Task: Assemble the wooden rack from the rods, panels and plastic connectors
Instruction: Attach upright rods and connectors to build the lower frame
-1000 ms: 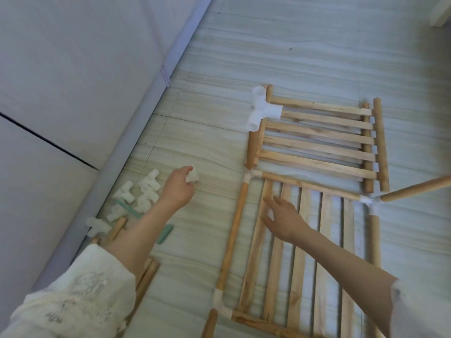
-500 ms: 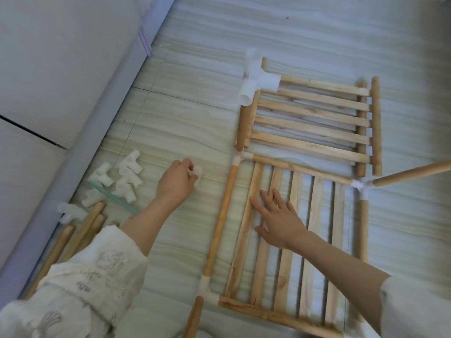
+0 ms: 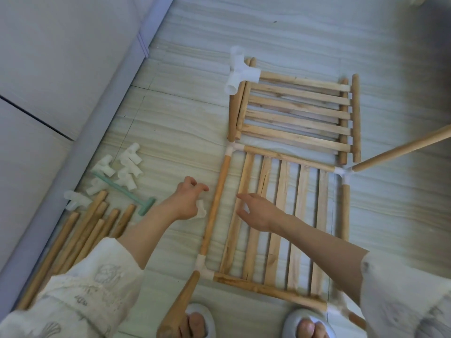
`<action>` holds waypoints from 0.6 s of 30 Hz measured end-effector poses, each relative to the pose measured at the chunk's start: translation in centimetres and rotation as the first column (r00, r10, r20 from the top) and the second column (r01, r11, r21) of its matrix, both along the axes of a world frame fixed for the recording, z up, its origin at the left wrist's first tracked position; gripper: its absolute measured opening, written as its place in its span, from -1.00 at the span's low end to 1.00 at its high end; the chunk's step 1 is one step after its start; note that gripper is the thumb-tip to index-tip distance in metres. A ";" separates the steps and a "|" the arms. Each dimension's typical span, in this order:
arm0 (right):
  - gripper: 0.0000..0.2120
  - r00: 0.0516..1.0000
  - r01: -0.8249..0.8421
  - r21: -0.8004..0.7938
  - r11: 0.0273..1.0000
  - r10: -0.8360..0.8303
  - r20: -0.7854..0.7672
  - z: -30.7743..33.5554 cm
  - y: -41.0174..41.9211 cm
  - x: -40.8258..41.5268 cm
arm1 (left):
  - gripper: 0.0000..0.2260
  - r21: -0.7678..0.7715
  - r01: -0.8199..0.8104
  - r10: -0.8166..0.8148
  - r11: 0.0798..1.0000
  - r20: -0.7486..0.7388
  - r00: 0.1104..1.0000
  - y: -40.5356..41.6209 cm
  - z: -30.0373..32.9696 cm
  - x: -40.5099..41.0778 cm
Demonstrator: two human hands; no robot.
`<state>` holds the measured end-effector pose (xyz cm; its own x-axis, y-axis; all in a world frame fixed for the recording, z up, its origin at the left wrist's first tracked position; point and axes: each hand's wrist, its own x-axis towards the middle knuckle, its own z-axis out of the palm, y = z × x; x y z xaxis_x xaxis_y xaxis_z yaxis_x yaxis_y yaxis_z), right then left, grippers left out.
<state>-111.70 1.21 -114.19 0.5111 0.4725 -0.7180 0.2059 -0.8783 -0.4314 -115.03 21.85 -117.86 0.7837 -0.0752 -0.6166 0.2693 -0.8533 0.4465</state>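
A square frame of wooden rods lies flat on the floor, and its left rod (image 3: 216,203) runs between white corner connectors (image 3: 234,148). Inside the frame sits a slatted wooden panel (image 3: 302,215). My left hand (image 3: 186,202) is just left of that rod. It holds a small white connector (image 3: 200,211) in its lower fingers, with thumb and forefinger spread toward the rod. My right hand (image 3: 258,211) hovers over the panel's left slats with loosely spread fingers and holds nothing. A second slatted panel (image 3: 297,113) lies beyond, with a large white connector (image 3: 240,74) on its corner.
Loose white connectors (image 3: 122,169), a green tool (image 3: 124,191) and a bundle of spare rods (image 3: 85,235) lie by the wall at left. One rod (image 3: 180,306) rises from the near-left corner and another rod (image 3: 402,147) slants off the far-right corner. My slippered feet (image 3: 200,320) stand at the frame's near edge.
The view has tilted down. My left hand carried the small connector from near the pile to beside the frame's left rod. My right hand came off the slats and shifted left.
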 end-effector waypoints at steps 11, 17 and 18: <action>-0.49 0.985 -0.170 -0.120 0.978 0.170 -0.007 -2.0 -1.1 -2.5 | -0.64 -0.049 -0.066 0.067 0.997 0.022 0.997 0.0 -1.4 -3.9; -0.61 0.994 0.110 0.055 0.992 -0.109 -0.032 2.1 -0.2 -1.9 | -0.67 -0.347 -0.211 0.297 0.914 0.216 0.930 -0.7 2.9 -2.2; -0.64 0.982 0.185 0.110 0.977 -0.182 -0.043 3.2 -0.1 -2.0 | -0.65 -0.383 -0.220 0.334 0.897 0.262 0.905 -0.7 4.2 -2.1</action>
<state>-113.74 1.10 -110.99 0.5736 0.4517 -0.6834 0.0297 -0.8452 -0.5337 -117.17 21.17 -113.64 0.9500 0.0164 -0.3119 0.2697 -0.5468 0.7926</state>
